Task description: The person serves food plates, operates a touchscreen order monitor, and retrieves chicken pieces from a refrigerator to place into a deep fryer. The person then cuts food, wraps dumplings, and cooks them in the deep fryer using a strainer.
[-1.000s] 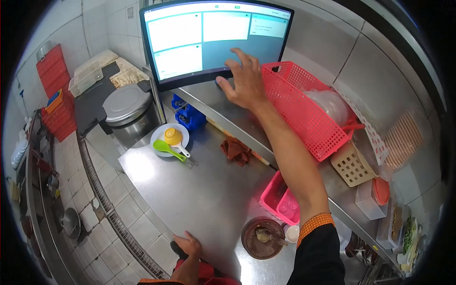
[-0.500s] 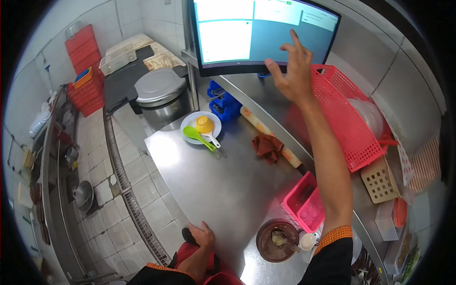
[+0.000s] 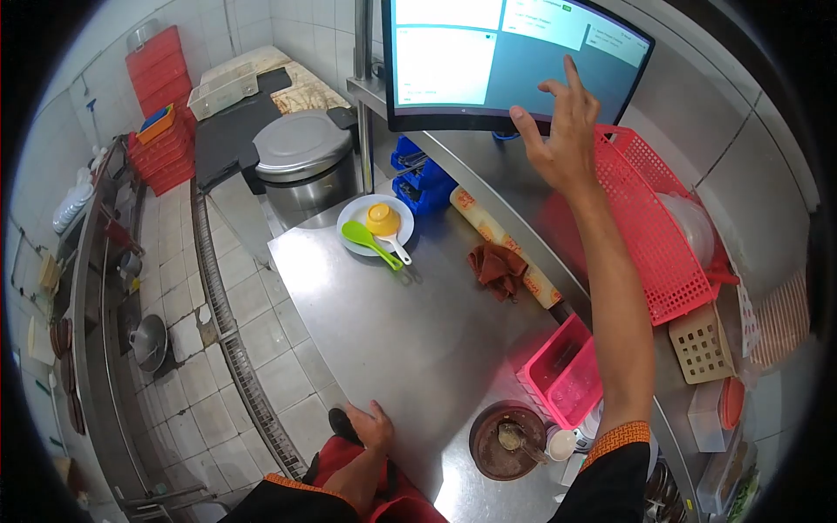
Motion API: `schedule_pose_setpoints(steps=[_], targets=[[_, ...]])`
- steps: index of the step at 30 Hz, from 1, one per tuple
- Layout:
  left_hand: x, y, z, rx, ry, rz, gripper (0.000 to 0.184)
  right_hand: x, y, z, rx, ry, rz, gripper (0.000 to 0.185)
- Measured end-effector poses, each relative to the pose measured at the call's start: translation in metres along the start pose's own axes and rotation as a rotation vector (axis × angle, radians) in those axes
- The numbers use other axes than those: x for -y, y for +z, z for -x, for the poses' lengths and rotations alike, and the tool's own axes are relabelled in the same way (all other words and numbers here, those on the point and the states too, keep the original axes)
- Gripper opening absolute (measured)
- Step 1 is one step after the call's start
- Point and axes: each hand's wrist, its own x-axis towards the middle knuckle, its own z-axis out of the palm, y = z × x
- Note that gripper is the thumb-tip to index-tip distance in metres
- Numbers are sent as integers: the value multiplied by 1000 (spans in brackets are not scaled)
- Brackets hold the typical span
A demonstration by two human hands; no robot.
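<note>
My right hand is raised in front of a lit monitor, index finger stretched upward and thumb apart, holding nothing. Whether the fingertip touches the screen I cannot tell. Low in view, my left hand lies at the near edge of the steel table, thumb out and nothing visible in it. On the tabletop, a white plate bears a yellow cup and a green spoon. A brown stone mortar with mash and a spoon inside stands near my right forearm.
A pink basket and a crumpled brown cloth lie on the table beside a patterned roll. On the shelf at right sits a large red basket. A lidded steel pot stands behind the table; a floor drain runs left.
The view has shifted slightly, so most things appear a little to the right. My right hand stays up before the monitor, finger still extended; my left hand remains at the table edge.
</note>
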Motion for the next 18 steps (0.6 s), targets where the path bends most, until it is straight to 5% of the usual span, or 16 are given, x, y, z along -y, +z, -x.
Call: schedule_pose_setpoints(steps=[18], targets=[[-5,-5,2,1,16,94,65,53,10,17,204,-305,-42,32]])
